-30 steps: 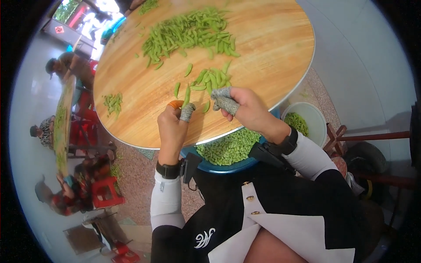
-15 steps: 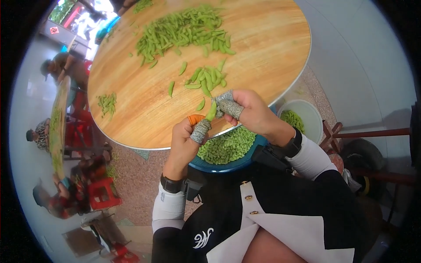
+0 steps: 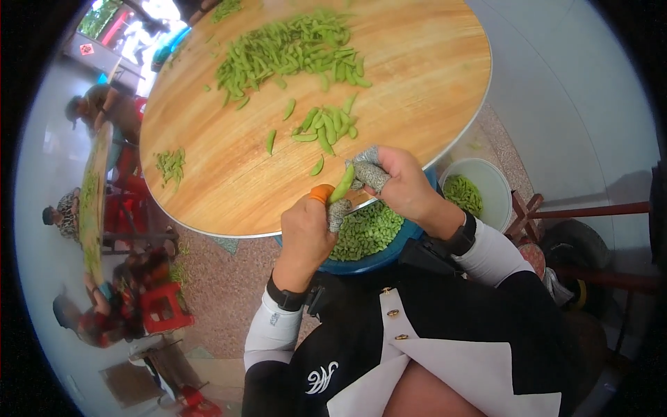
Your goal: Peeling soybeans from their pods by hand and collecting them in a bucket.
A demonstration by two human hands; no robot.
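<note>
Between my hands is a green soybean pod [image 3: 342, 184], upright and slightly tilted. My left hand [image 3: 307, 226] pinches its lower part, with orange wrap on one finger and grey wrap on the thumb. At the pod's upper right, my right hand [image 3: 399, 182] has its grey-wrapped thumb and finger pressed together beside the pod; whether they touch it I cannot make out. Below both hands, a blue basin [image 3: 415, 231] holds many shelled green beans [image 3: 366, 231]. A small group of pods [image 3: 326, 127] lies just beyond my hands on the round wooden table [image 3: 417, 83].
A large heap of pods [image 3: 285, 52] lies farther back. Scraps [image 3: 170, 167] sit at the table's left. A white bucket [image 3: 497, 198] with green husks stands right of the basin, near a wooden frame [image 3: 590, 219]. Several people sit at another table [image 3: 90, 201], with a red stool [image 3: 165, 307].
My left hand has moved right and turned, carrying the pod slightly right and down. My right hand has shifted a little to the right.
</note>
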